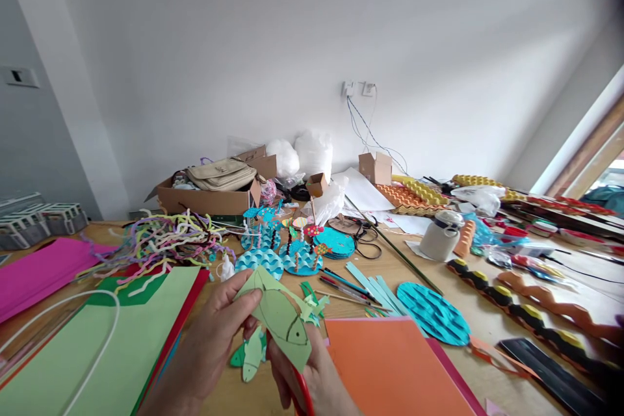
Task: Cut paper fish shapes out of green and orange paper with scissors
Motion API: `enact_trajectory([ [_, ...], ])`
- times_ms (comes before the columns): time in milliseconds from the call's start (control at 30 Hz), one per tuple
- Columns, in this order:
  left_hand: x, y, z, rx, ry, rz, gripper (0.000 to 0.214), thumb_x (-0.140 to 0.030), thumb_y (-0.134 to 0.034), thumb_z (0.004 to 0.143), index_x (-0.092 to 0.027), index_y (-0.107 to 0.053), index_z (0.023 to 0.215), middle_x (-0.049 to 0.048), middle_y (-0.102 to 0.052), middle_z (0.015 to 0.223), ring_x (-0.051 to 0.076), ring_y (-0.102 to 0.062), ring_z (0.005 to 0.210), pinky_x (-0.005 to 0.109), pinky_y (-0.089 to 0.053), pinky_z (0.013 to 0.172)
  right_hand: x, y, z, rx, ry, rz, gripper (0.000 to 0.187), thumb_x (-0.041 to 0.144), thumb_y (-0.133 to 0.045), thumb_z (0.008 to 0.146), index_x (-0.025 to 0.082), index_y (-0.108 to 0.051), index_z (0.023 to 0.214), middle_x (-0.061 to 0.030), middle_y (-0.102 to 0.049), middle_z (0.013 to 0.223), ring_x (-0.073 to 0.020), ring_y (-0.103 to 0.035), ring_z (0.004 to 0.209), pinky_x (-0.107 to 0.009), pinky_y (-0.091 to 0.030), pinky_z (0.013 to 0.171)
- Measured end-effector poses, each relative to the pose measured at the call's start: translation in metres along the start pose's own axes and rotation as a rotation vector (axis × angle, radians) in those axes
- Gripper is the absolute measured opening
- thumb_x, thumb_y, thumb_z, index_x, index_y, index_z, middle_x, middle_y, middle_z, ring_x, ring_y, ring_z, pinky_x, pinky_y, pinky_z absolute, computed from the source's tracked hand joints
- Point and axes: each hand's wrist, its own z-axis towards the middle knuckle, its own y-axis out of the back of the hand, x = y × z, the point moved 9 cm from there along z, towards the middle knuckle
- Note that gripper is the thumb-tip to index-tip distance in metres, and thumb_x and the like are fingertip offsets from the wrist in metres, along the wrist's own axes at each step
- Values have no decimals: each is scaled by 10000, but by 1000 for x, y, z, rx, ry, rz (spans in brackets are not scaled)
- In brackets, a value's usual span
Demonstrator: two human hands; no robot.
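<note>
My left hand (217,328) pinches a light green piece of paper (280,317) by its upper left corner, thumb on top. A fish outline with an eye is drawn on it in dark ink. Below the paper, my right hand (316,370) is closed around a tool with red handles (303,393), which looks like scissors; its blades are hidden behind the paper. Cut-out green paper fish (252,356) lie on the table just under my hands. Green paper scraps (314,304) sit beyond the right hand.
Left are a light green sheet stack (146,331) and tangled pipe cleaners (166,240). Orange paper (394,364) lies right, near a blue painted oval (433,312). Blue wavy bases with paper fish (258,263), pens (348,289) and a cardboard box (205,200) stand further back.
</note>
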Motion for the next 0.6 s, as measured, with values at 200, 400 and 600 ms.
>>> enact_trajectory([
  [200,0,-2,-1,-10,5,-4,208,-373,-709,678,-183,-626,694,-58,-495,547,86,-333,497,181,-330,453,-3,1,-1,-50,53,17,567,763,-527,718,208,-444,636,80,-345,485,-57,-321,371,-181,-310,351],
  [400,1,-6,-1,28,4,1,193,-357,-681,717,-181,-615,674,-60,-481,544,86,-346,494,188,-335,459,0,8,-8,-151,-3,-90,596,800,-456,737,210,-439,652,65,-384,484,-77,-348,420,-195,-358,406],
  [600,2,-5,0,34,2,5,181,-352,-665,734,-182,-621,693,-59,-481,556,86,-350,500,185,-337,463,14,6,-6,-94,54,-129,533,733,-581,710,200,-564,701,33,-431,525,-115,-427,475,-216,-392,437],
])
